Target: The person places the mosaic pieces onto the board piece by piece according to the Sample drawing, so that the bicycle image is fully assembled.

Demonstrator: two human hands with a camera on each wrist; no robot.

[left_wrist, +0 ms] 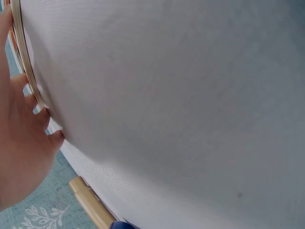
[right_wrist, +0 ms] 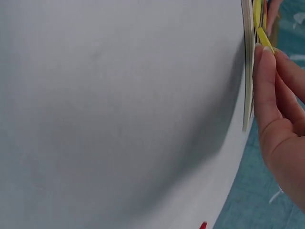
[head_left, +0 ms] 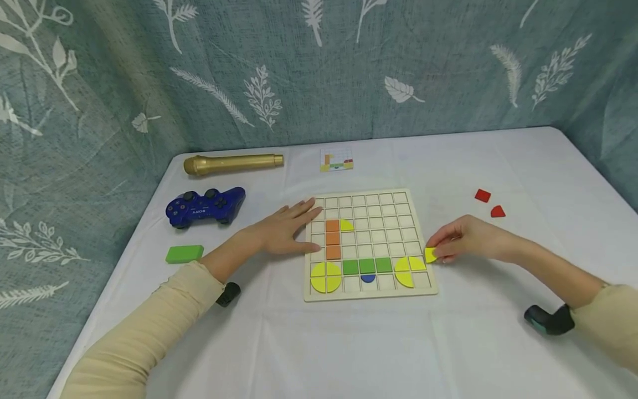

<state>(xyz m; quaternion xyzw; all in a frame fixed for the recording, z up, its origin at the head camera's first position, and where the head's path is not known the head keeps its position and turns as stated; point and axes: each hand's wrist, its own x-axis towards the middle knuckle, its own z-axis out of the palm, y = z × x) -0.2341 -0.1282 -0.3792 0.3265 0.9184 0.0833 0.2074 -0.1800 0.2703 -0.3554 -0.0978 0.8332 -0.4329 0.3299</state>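
A pale wooden grid board (head_left: 371, 295) lies on the white table. Its cells hold orange squares (head_left: 333, 239), green squares (head_left: 366, 266), a blue half-round piece (head_left: 368, 278) and yellow quarter-round pieces (head_left: 326, 277). My left hand (head_left: 286, 230) rests with spread, straight fingers on the board's left edge. At the right edge, my right hand (head_left: 468, 238) pinches a yellow quarter-round piece (head_left: 430, 255) between thumb and fingers. In the right wrist view that yellow piece (right_wrist: 265, 39) appears thin, tilted at the fingertips beside the board's rim. Near the lower right corner, three yellow quarters form a circle lacking one quarter.
Two red pieces (head_left: 482, 195) lie beyond my right hand. A small pattern card (head_left: 336, 159) is behind the board. On the left are a gold microphone (head_left: 234, 164), a blue game controller (head_left: 205, 207) and a green block (head_left: 184, 254). A patterned curtain (head_left: 349, 72) hangs behind the table.
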